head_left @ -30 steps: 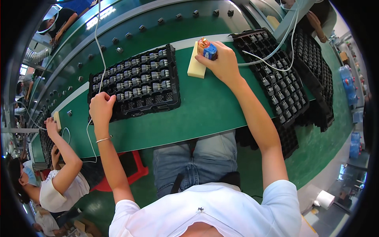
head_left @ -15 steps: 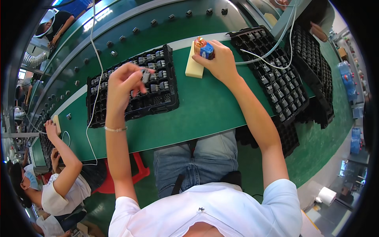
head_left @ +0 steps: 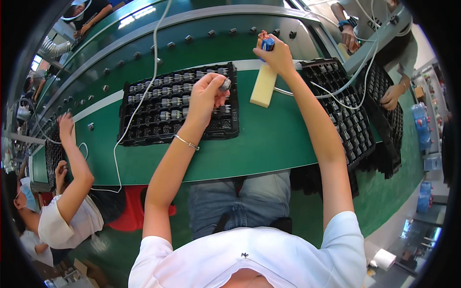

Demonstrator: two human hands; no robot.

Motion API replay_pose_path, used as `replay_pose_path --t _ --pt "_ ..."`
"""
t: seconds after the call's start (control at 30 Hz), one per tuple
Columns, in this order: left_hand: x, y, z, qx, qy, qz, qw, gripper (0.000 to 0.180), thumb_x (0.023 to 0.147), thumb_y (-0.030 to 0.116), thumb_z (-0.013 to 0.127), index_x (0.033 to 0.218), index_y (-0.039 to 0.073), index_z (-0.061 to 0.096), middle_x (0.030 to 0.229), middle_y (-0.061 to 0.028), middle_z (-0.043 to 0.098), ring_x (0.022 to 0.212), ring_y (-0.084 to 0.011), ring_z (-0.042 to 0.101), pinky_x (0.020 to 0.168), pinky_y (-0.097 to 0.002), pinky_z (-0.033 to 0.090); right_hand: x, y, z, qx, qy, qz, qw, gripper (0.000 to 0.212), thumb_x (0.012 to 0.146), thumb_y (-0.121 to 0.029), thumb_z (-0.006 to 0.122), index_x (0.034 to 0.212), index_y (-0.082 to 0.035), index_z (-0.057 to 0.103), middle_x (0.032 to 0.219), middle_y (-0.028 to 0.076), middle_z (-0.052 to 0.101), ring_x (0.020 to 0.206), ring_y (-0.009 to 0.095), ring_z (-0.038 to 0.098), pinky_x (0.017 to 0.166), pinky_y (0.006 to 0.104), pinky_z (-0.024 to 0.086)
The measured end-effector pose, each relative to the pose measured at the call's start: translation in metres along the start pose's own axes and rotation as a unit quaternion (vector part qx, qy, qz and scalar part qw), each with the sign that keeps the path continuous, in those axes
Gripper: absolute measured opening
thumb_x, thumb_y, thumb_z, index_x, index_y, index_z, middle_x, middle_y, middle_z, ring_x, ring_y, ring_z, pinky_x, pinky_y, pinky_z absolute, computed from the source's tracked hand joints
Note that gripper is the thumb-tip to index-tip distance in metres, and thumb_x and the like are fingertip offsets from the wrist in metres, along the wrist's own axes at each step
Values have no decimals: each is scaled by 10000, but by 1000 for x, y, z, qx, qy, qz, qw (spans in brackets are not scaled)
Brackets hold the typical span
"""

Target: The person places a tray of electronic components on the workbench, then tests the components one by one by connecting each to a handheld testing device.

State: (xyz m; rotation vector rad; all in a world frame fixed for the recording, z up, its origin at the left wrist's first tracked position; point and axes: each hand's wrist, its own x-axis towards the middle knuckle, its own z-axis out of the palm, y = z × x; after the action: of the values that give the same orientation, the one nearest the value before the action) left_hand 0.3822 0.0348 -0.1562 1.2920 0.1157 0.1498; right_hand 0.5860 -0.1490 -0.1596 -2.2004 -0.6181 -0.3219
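My left hand (head_left: 206, 96) is closed in a pinch on a small grey metal part (head_left: 225, 85), held over the right side of a black plastic tray (head_left: 225, 128). Rows of similar small metal and dark parts sit in that tray, with some bare pockets in its near row. Closed around a small blue-and-orange device (head_left: 265, 43), my right hand (head_left: 278, 56) is at the far end of a pale yellow foam block (head_left: 263, 87). My fingers partly hide the device, so its exact kind is unclear.
A second black tray (head_left: 334, 72) with parts lies at the right, white cables across it. Beyond the green table (head_left: 269, 139), small parts stand spaced along a conveyor (head_left: 201, 50). Co-workers are at the left and far right, one hand (head_left: 393, 96) on stacked trays.
My left hand, with the small metal part, has moved right across the tray. My right hand has moved away with the device, toward the foam block's far end. A co-worker's arms show more at right.
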Motion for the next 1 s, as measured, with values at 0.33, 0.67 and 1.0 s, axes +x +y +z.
replay_pose_path --t 0.33,0.67,1.0 --pt "-3 6 3 -49 12 2 999 205 913 176 693 971 25 568 776 -61 664 519 -71 548 462 -188 401 41 13 36 -109 9 4 994 470 702 -414 755 1008 -61 702 856 205 704 822 378 682 736 458 524" --pt "-5 13 5 -15 24 44 999 215 877 138 732 970 -19 619 837 -133 729 510 -86 587 467 -197 447 -15 -45 -1 381 -72 81 918 377 895 -376 681 1046 -30 675 802 71 699 688 181 691 628 280 520" --pt "-20 11 28 104 -24 53 993 210 846 140 760 873 -12 617 754 -97 727 518 -73 599 473 -196 459 -109 -78 -22 501 -157 139 839 308 977 -275 573 1109 2 602 888 44 647 738 79 638 602 218 521"
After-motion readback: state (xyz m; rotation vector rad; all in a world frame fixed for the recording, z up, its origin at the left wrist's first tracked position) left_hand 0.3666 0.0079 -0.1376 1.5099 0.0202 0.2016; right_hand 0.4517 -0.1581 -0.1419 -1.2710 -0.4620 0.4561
